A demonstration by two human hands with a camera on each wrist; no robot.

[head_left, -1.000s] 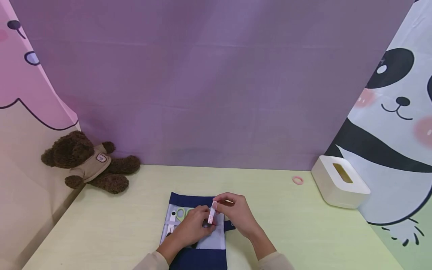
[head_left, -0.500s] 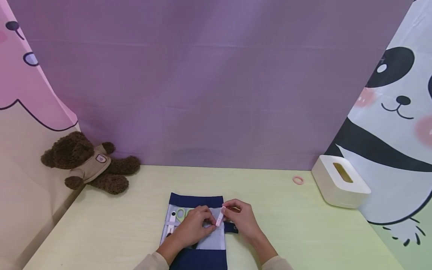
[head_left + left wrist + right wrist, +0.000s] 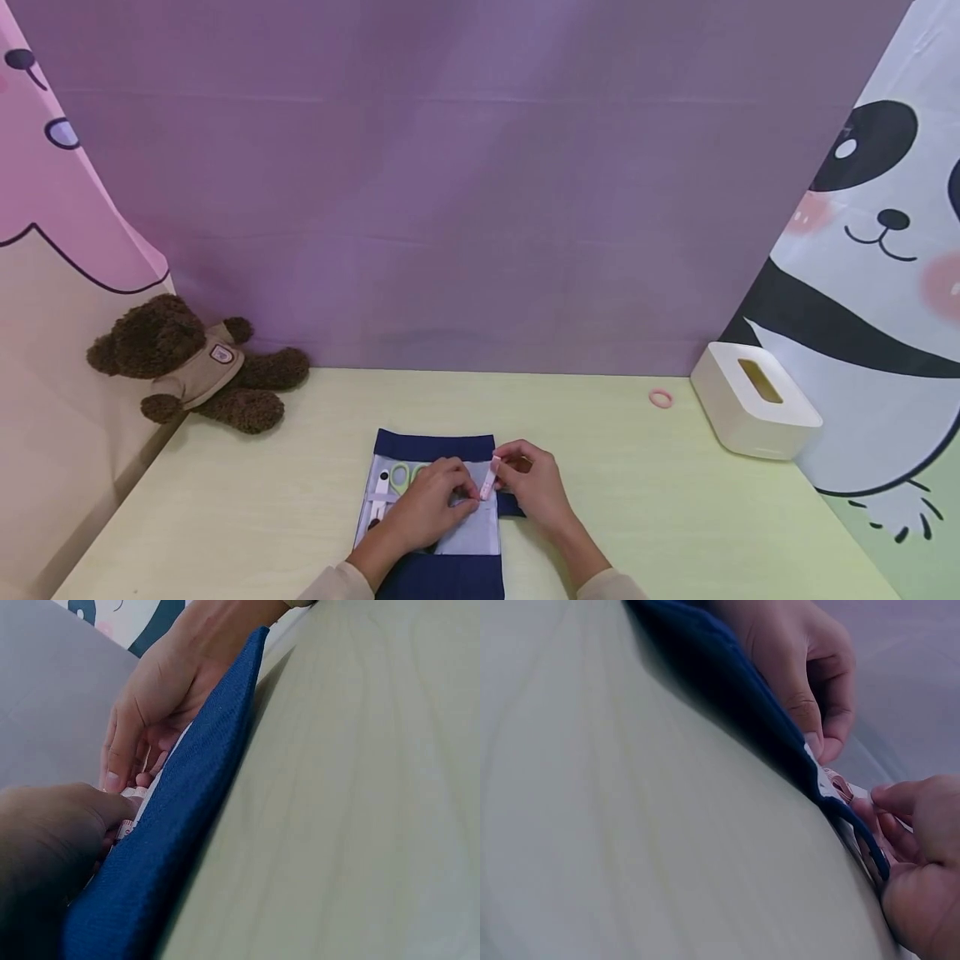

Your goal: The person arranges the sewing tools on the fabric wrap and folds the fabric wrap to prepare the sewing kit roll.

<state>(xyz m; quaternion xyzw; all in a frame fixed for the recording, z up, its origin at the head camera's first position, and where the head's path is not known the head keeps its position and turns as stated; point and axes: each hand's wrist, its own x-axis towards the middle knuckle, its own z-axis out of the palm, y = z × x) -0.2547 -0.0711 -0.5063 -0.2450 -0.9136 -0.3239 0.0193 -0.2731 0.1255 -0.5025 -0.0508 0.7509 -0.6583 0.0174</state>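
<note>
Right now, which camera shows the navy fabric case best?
Head view: the navy fabric case lies open, pale lining showing, though the left hand covers part. Both wrist views show mostly its navy edge, close up.

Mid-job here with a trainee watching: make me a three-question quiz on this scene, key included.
1. What does the right hand's grip hold, near the right edge of the open navy-and-grey fabric case?
2. True or false: the thin pink ring lies closer to the white slotted box than to the shaggy brown plush bear.
3. What colour is the fabric top on the bear? A) red B) tan C) blue

Key:
1. A small pink-and-white rectangular piece; its material cannot be told.
2. True
3. B
</note>
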